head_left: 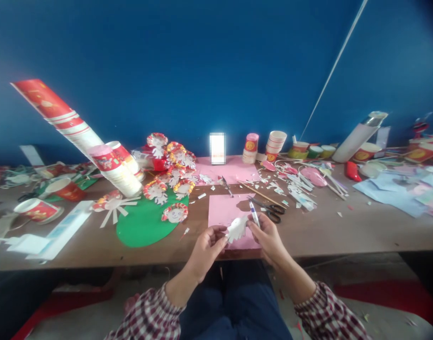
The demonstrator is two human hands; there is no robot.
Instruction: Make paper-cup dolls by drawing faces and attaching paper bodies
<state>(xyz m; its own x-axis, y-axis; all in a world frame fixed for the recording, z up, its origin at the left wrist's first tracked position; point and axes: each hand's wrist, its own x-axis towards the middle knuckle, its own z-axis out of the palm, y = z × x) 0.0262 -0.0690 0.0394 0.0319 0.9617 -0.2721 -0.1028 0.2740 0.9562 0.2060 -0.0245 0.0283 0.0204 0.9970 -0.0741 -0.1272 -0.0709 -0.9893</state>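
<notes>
My left hand [206,248] pinches the left edge of a small white paper cutout [237,228] with jagged edges. My right hand [268,236] holds the cutout's right side and also grips a pen [254,212] with a blue band that points up and away. Both hands hover over the near edge of the wooden table [344,231], just above a pink paper sheet [225,212]. Black-handled scissors [273,210] lie on the table just beyond my right hand.
A green paper oval [142,224] lies left of the pink sheet, with paper-cup flower faces [174,174] behind it. Leaning stacks of red paper cups [78,130] stand at the left. Cup stacks [275,141], wooden sticks [261,192], paper scraps and blue sheets [397,189] cover the right.
</notes>
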